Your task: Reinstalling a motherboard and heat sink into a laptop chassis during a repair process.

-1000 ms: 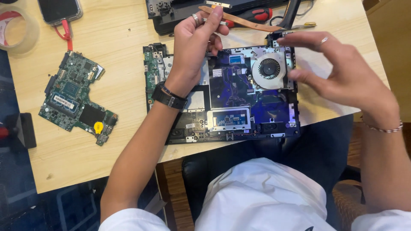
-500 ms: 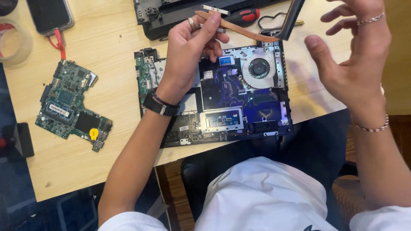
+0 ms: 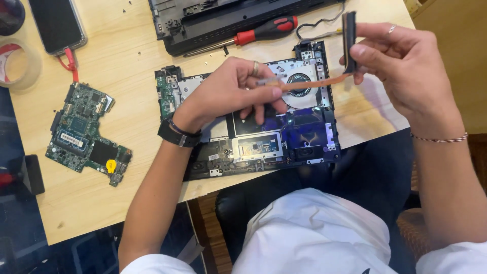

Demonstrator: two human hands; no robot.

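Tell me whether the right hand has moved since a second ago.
Yes. The right hand, earlier beside the laptop fan, has risen toward the table's far edge, now gripping the copper heat pipe's black end.

A dark, blank phone screen (image 3: 56,23) lies at the table's (image 3: 127,56) far left corner

Copper-orange heat pipe (image 3: 314,82), green circuit board (image 3: 86,134) (one yellow dot), red-and-black screwdriver (image 3: 264,30), pale wooden table (image 3: 127,66)
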